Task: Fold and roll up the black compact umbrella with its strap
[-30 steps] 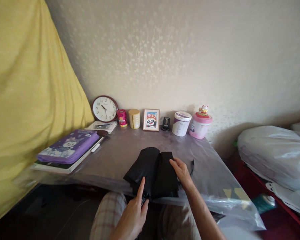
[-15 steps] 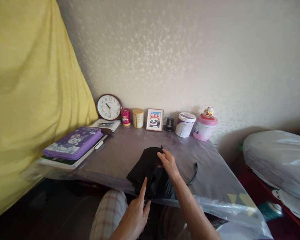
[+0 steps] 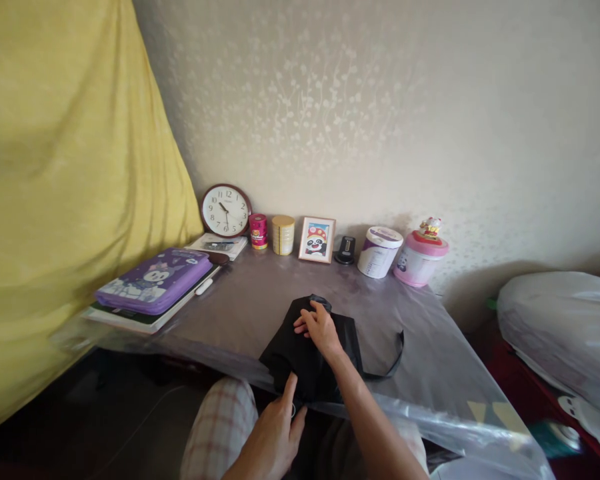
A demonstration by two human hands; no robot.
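Observation:
A black folding umbrella lies collapsed at the table's front edge, its cloth in loose folds. Its thin black strap trails to the right across the tabletop. My left hand is closed around the umbrella's near end, index finger stretched along the cloth; the part inside the grip is mostly hidden. On top of the folds, toward the far end, rests my right hand, fingers somewhat apart and laid on the fabric without pinching it.
A purple zip case lies on books at the left. Along the wall stand a clock, a pink can, a yellow tin, a panda picture, a black device and two tubs. A yellow curtain hangs left.
My right hand has let go of a fabric edge and now lies across the folds, slightly left. More cloth shows spread out on the right. My left hand keeps its hold; the view has shifted slightly.

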